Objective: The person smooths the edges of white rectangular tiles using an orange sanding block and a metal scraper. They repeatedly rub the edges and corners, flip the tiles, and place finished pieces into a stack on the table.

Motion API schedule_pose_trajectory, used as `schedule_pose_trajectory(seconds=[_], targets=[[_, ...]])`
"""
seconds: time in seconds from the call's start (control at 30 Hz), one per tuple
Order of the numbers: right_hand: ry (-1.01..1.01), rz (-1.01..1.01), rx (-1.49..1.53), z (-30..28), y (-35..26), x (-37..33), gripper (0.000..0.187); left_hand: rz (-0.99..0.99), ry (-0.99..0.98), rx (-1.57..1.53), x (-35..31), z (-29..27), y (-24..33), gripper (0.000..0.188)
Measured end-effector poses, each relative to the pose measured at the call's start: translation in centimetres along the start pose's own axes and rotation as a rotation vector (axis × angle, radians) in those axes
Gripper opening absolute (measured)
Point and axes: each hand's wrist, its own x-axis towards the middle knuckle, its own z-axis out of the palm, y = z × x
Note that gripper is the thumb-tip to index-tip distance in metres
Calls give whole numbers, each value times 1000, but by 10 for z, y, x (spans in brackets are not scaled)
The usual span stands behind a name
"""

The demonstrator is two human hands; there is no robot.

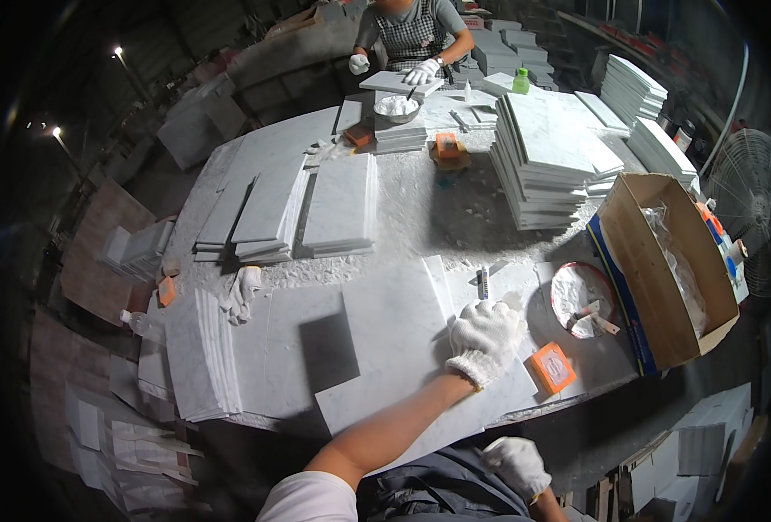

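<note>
Both my hands wear white knitted gloves. My left hand (pixel 487 341) is closed, knuckles up, over the grey-veined white marble slabs in front of me. A slim white tube with dark markings (pixel 483 283) sticks out just beyond its fingers; whether the fingers grip it is hidden. Beside that hand a marble slab (pixel 394 322) overlaps a lower slab (pixel 437 413) at the table's near edge. My right hand (pixel 517 465) hangs by my dark trousers, below the table edge, its fingers curled and nothing seen in them.
An orange box (pixel 552 369), a bowl of white paste (pixel 581 296) with scrapers and an open carton (pixel 664 270) stand at right. Slab stacks (pixel 537 165) cover much of the dusty table. Across it, a gloved co-worker (pixel 416 52) touches a slab. A fan (pixel 755 196) stands far right.
</note>
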Motion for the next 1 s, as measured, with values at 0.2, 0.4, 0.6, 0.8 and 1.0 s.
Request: schedule_pose_trajectory(seconds=[0.2,0.4,0.6,0.8,1.0], targets=[[-515,255,687,72,-10,5,42,13,20,6,-1,1,1,27],[-772,264,376,123,-36,34,49,32,50,2,-3,4,-1,28],[-677,390,361,148,-34,33,41,43,68,-12,-1,7,-2,29],[-682,315,447,161,-21,32,40,59,38,-5,-2,-2,-1,30],[-507,210,173,166,-20,25,40,-46,8,-25,-1,-6,2,23]])
